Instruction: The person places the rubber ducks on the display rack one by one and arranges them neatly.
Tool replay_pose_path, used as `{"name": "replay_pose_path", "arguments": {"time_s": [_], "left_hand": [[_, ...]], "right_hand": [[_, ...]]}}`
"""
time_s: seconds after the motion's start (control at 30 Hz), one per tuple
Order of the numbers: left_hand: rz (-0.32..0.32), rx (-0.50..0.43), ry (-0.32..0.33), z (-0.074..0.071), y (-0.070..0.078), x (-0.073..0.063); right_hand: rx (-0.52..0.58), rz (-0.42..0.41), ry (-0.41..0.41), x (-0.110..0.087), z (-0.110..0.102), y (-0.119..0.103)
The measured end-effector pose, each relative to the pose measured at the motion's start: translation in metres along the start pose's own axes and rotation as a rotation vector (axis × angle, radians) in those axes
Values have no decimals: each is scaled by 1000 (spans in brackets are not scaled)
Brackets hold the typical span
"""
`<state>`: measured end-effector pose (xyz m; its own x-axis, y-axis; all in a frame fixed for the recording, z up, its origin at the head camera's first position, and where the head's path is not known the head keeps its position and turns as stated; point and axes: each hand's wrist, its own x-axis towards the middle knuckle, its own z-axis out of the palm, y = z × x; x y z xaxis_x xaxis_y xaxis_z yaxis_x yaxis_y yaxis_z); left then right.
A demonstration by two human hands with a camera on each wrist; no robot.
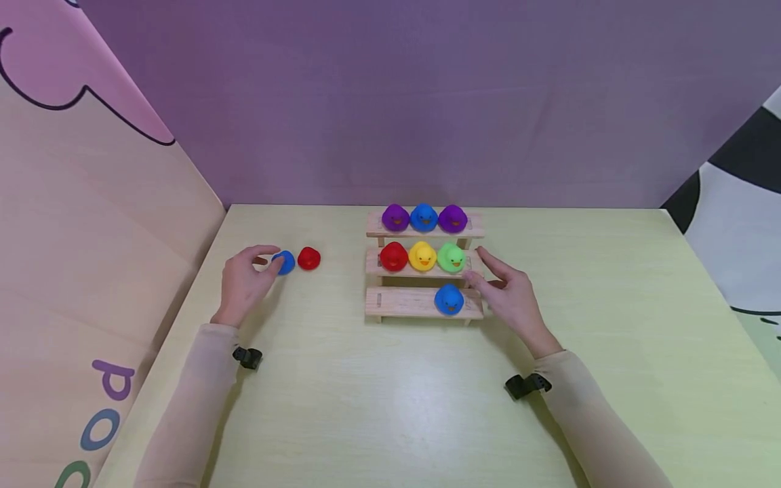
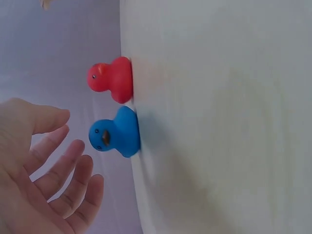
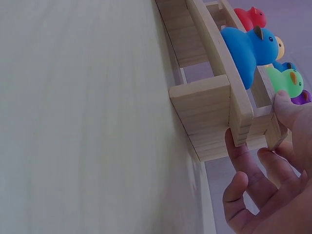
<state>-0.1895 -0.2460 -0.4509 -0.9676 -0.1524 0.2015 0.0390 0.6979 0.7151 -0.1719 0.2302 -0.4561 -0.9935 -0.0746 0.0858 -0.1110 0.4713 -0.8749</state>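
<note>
My left hand (image 1: pixel 245 283) is at the left of the table beside a blue toy duck (image 2: pixel 126 134). In the left wrist view, its thumb and fingers are spread, with a small gap between them and the duck. A red toy duck (image 1: pixel 309 258) stands just right of the blue one. My right hand (image 1: pixel 514 298) holds the right end of a three-step wooden stand (image 1: pixel 399 302), its thumb on the middle step near a green duck (image 1: pixel 451 257). Red (image 1: pixel 393 257) and yellow (image 1: pixel 422 256) ducks share that step; another blue duck (image 1: pixel 449 299) sits at the right of the bottom step.
On the stand's top step are two purple ducks, one at the left (image 1: pixel 395 218) and one at the right (image 1: pixel 453 219), with a blue duck (image 1: pixel 424 217) between them. A purple backdrop (image 1: pixel 427 102) rises behind the table (image 1: pixel 390 407). Printed panels flank both sides.
</note>
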Motion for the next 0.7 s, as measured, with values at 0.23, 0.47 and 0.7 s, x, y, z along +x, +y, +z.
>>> {"name": "replay_pose_path", "arguments": {"time_s": [0.23,0.47,0.7], "left_hand": [[-40,26,-44,0,-4,1],[-60,46,-93,-1,-8,4],[-58,51,-145,-1,-10,7]], "right_hand": [[10,8,2,0,0,0],[2,4,6,0,0,0],[2,6,5,0,1,0]]}}
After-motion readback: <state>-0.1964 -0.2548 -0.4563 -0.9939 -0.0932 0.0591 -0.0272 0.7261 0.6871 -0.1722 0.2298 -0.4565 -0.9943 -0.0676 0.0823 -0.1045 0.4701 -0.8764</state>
